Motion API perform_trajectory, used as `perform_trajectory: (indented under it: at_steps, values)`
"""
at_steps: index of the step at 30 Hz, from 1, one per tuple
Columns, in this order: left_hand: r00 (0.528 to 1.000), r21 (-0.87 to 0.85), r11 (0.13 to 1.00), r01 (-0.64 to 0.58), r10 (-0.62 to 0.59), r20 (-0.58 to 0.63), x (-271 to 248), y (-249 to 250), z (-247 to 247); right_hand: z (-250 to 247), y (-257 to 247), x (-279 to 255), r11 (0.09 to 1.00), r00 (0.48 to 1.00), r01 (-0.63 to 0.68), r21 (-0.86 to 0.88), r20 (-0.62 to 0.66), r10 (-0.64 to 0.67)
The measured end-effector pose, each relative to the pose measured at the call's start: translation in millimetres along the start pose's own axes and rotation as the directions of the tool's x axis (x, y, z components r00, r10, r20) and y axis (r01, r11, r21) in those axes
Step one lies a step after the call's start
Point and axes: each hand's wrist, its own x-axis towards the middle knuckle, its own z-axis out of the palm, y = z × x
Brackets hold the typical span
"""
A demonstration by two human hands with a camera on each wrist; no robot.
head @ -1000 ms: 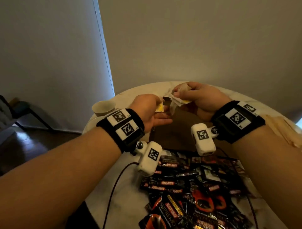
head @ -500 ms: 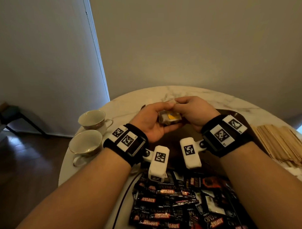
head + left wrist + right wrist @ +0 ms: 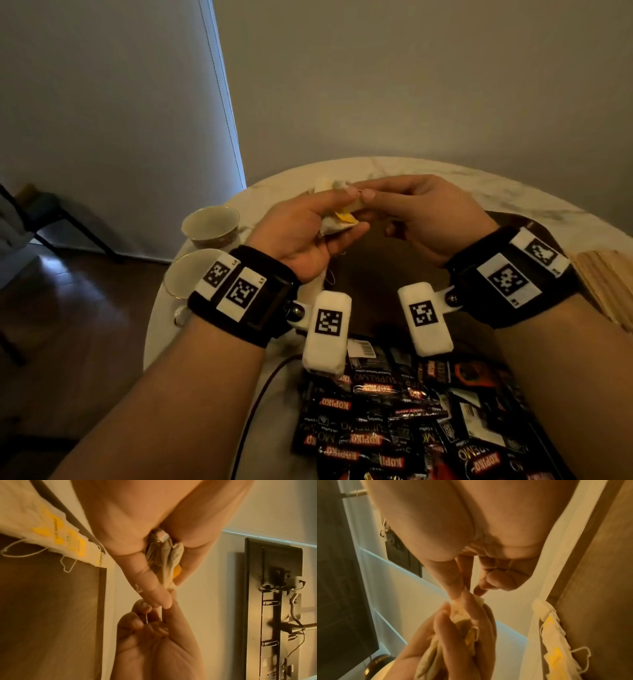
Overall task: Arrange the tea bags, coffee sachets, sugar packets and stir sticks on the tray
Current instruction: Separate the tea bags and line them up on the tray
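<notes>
My left hand grips a small bundle of tea bags with yellow tags, held in the air above the far end of the dark brown tray. My right hand pinches the top edge of that bundle between thumb and forefinger; its other fingers are curled. In the left wrist view the bundle sits between my left fingers, with the right hand just beyond. More tea bags with loose strings lie along the tray's edge. Black coffee sachets are heaped near me.
Two teacups stand at the left of the round marble table. Wooden stir sticks lie at the right edge. A cable runs off the near side. A wall stands behind the table.
Earlier both hands clasped the bundle between them. Now the left hand holds it alone in its palm and the right hand has shifted to pinch its top edge.
</notes>
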Motion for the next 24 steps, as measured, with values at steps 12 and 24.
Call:
perform_trajectory:
  at_steps: [12, 24]
  values:
    - [0.967, -0.025, 0.981, -0.191, 0.184, -0.173, -60, 51, -37, 56, -19, -7, 0.72, 0.849, 0.022, -0.694, 0.393, 0.353]
    - [0.978, -0.119, 0.977, -0.179, 0.164, -0.127, -81, 51, -47, 103, -18, -21, 0.284, 0.799, 0.16, -0.945, 0.293, 0.525]
